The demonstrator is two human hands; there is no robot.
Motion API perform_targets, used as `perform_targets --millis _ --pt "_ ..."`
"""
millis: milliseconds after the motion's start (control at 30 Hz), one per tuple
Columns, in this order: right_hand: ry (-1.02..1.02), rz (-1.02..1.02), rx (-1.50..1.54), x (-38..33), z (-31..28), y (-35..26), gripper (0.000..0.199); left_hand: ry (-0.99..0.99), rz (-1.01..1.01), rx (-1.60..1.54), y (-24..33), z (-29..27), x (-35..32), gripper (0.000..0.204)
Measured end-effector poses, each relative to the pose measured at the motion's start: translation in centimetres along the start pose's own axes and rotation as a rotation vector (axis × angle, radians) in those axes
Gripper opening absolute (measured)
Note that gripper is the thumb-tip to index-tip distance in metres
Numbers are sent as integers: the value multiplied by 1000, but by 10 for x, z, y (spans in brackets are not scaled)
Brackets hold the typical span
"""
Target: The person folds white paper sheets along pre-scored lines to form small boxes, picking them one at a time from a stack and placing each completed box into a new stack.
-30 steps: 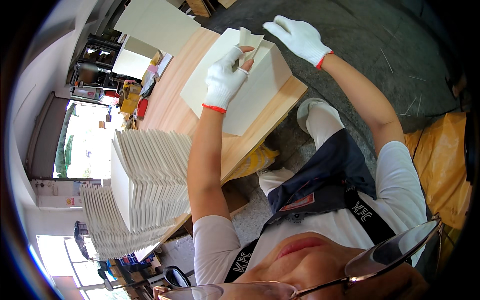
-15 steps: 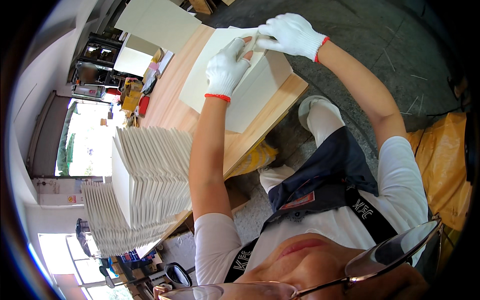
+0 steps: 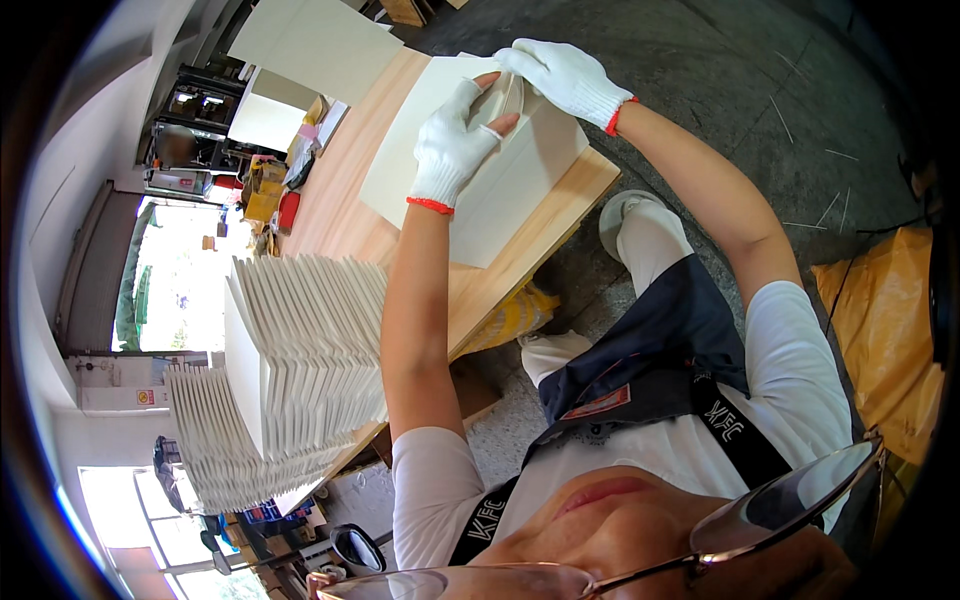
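A white cardboard sheet [image 3: 480, 215] with a raised, folded strip lies on the wooden table [image 3: 345, 175]. My left hand [image 3: 452, 150], in a white knit glove with a red cuff, rests on the sheet. Its thumb and forefinger are spread, their bare tips poking out beside the fold. At the far end of the strip is my right hand [image 3: 568, 82], gloved the same way. Its fingers stretch out over the sheet's edge, close together, their tips touching the strip; the palm side is hidden.
A tall stack of folded white sheets [image 3: 310, 350] stands to the left on the table. Larger pale boards [image 3: 315, 50] lie at the far left, near a yellow box [image 3: 263, 190] and a red item [image 3: 288, 210]. An orange-yellow sack [image 3: 885, 330] stands at right.
My right hand has shifted left and slightly nearer, its fingers drawn closer together. My left thumb and forefinger have spread wider apart. The strip between the hands has changed shape slightly.
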State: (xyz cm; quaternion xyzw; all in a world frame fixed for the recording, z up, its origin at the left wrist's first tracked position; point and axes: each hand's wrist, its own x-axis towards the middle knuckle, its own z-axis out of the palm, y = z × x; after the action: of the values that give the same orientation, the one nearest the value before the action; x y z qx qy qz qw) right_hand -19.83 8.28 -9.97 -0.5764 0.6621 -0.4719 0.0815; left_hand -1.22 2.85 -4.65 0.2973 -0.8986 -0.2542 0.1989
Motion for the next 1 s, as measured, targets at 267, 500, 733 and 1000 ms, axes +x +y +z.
perform_targets --millis 267,500,733,1000 --pt "1 -16 38 -2 2 0 44 88 62 -49 -9 1 2 45" --pt "42 -75 52 -3 3 4 44 15 -20 44 -2 -1 0 38" --pt "48 -56 44 -2 5 6 44 31 13 48 3 2 -2 45" --pt "57 -38 56 -3 5 3 49 16 -14 2 -12 3 3 43"
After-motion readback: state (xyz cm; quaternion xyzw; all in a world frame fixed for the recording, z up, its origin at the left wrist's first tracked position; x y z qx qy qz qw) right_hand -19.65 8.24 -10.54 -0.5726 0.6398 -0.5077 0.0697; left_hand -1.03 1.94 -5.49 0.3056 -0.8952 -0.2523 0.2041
